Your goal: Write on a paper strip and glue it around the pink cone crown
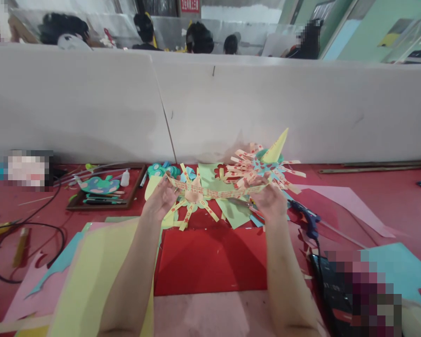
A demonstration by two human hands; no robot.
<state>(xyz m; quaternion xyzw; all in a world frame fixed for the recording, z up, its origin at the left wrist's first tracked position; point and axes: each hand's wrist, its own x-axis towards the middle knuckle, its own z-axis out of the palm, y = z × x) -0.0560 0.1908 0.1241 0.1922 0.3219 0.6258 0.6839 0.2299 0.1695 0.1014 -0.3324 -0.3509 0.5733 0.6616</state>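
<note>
A long paper strip, cream with red print, stretches between my two hands above the table. My left hand pinches its left end, and my right hand grips the right end. Behind the strip lies a paper flower shape with printed strips fanning out from its middle. Beyond my right hand sits a fuller paper piece with many curled strips and a pale yellow cone pointing up.
A blue hot glue gun lies right of my right hand. A brown tray holds tools and a small white bottle. A red board lies in front; yellow paper sheets are at left. A white partition stands behind.
</note>
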